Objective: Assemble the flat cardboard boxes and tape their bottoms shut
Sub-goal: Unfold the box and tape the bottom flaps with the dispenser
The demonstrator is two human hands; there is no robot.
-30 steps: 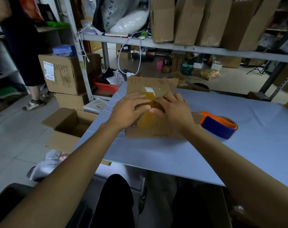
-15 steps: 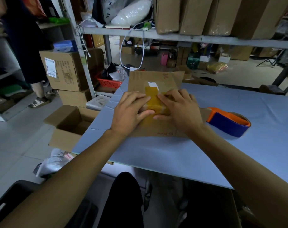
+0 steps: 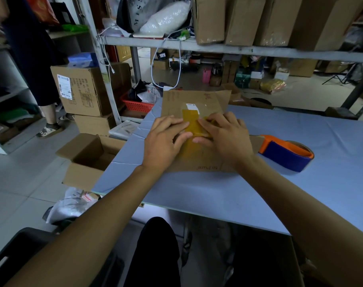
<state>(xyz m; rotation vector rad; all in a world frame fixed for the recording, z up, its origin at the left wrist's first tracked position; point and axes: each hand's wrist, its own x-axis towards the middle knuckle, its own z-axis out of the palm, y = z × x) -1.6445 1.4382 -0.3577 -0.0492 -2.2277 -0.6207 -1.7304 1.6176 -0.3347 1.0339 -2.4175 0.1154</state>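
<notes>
While both hands, the left hand [image 3: 166, 139] and right hand [image 3: 226, 135], pressed nearly flat on the cardboard box [image 3: 197, 112] (gripping nothing), firm rubbing along its yellow tape [image 3: 192, 123] would have bonded it best

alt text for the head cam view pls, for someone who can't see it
Seen from above, a person's left hand and right hand press flat on a strip of yellowish tape across a cardboard box on a pale blue table. An orange and blue tape dispenser lies on the table to the right, untouched, and an open carton sits on the floor to the left.
</notes>
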